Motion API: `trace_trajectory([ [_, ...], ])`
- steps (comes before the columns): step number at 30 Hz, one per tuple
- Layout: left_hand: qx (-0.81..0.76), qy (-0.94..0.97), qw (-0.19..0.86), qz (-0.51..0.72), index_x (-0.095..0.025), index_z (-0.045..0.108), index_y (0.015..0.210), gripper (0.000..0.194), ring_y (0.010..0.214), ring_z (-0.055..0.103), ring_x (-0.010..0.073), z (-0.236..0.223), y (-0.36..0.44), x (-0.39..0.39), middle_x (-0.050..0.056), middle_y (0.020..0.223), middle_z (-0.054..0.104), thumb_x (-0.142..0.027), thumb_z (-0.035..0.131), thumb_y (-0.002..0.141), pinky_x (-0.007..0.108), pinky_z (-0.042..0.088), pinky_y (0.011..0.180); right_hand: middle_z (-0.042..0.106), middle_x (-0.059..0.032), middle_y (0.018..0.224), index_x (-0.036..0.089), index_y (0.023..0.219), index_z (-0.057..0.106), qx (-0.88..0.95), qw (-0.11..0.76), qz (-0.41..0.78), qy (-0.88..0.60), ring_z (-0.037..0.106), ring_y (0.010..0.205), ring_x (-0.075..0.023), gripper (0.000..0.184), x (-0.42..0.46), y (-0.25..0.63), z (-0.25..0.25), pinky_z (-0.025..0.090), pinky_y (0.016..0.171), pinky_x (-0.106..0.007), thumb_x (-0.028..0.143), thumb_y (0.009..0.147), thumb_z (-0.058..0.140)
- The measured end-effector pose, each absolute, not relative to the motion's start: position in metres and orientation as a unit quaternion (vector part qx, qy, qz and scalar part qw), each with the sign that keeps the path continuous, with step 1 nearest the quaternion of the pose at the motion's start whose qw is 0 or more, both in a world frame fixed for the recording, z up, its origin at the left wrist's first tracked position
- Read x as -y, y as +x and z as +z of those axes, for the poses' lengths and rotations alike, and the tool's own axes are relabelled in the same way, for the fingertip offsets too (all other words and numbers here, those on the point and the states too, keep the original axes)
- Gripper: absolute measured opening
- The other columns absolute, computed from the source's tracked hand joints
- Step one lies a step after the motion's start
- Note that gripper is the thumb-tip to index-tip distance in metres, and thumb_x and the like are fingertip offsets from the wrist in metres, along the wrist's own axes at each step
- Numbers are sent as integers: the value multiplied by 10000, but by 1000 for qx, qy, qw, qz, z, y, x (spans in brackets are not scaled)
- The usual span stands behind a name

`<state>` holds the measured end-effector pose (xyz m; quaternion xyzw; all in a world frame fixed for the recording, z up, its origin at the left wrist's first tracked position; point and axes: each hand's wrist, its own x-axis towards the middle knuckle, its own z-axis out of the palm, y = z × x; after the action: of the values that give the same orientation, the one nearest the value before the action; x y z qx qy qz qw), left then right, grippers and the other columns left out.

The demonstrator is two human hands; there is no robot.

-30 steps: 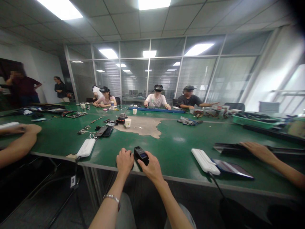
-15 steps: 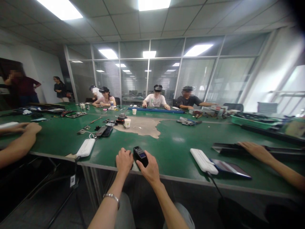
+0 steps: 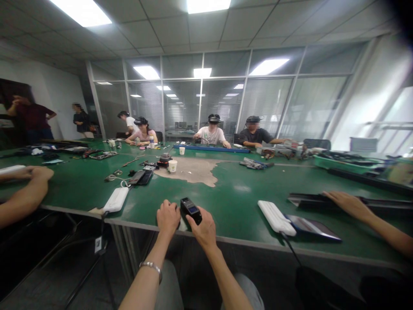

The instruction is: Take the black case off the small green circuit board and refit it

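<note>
My right hand (image 3: 204, 227) is closed around the side of a small black handheld device with a little screen (image 3: 189, 207), at the front edge of the green table (image 3: 238, 211). The device is tilted, its screen facing up towards me. Just left of it, my left hand (image 3: 168, 218) rests at the table edge with curled fingers. Something dark shows by its fingertips, but what it holds, if anything, is hidden. A metal bracelet (image 3: 151, 268) circles my left wrist.
White power banks lie left (image 3: 116, 199) and right (image 3: 276, 218), the right one beside a tablet-like panel (image 3: 311, 227). A neighbour's hand (image 3: 350, 205) rests on a black metal strip. Ahead are phones (image 3: 142, 176) and a paper cup (image 3: 172, 166). Several people sit across the table.
The device in my right hand has turned slightly, showing more of its screen face. My left hand stays put. Across the table, a person in white has raised a hand a little.
</note>
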<state>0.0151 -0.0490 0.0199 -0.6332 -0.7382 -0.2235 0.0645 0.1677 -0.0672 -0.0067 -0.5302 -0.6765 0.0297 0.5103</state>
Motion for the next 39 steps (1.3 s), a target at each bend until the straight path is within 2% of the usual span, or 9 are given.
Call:
trace_trajectory([
  [8, 739, -632, 68, -222, -234, 676, 998, 351, 939, 500, 204, 19, 14, 48, 85, 1031, 508, -433, 400, 914, 304, 374, 765, 677, -110, 1024, 157, 1104, 632, 651, 526, 51, -544, 620, 935, -245, 417, 62, 161, 5, 458, 857, -357, 450, 812, 577],
  [15, 733, -636, 68, -230, -260, 677, 1016, 348, 942, 492, 203, 18, 14, 48, 79, 1022, 508, -461, 413, 908, 301, 369, 764, 655, -109, 1117, 164, 1193, 577, 625, 545, 37, -558, 607, 992, -222, 466, 49, 178, 27, 438, 881, -325, 479, 858, 504],
  [24, 722, -644, 67, -241, -279, 659, 1059, 341, 959, 482, 207, 18, 13, 47, 71, 1035, 510, -459, 413, 907, 304, 372, 767, 675, -115, 1012, 150, 1114, 610, 611, 493, 12, -619, 612, 924, -260, 412, 42, 212, 2, 442, 831, -348, 420, 812, 537],
  [28, 708, -661, 68, -241, -275, 674, 1012, 323, 950, 479, 195, 20, 13, 48, 63, 1024, 513, -448, 422, 907, 293, 370, 770, 596, -223, 1174, 44, 1276, 492, 603, 471, -6, -644, 556, 1063, -321, 603, 38, 210, -8, 411, 910, -408, 373, 777, 570],
  [30, 697, -675, 63, -233, -276, 682, 999, 316, 947, 476, 188, 22, 14, 49, 60, 1010, 513, -435, 424, 909, 288, 370, 783, 556, -241, 1232, 22, 1340, 419, 605, 464, -16, -647, 526, 1107, -335, 682, 38, 209, -12, 398, 933, -422, 352, 766, 584],
  [35, 681, -698, 58, -213, -290, 692, 978, 310, 942, 461, 191, 24, 15, 47, 60, 987, 502, -429, 423, 911, 293, 364, 783, 593, -177, 1193, 75, 1331, 444, 633, 450, -33, -629, 532, 1077, -305, 609, 43, 208, -16, 403, 931, -401, 311, 782, 563],
  [39, 675, -707, 60, -202, -331, 677, 1013, 298, 942, 451, 197, 24, 16, 46, 57, 997, 489, -417, 408, 919, 300, 356, 775, 612, -174, 1148, 88, 1293, 481, 640, 452, -40, -619, 547, 1033, -295, 557, 46, 208, -13, 409, 910, -407, 334, 799, 555],
])
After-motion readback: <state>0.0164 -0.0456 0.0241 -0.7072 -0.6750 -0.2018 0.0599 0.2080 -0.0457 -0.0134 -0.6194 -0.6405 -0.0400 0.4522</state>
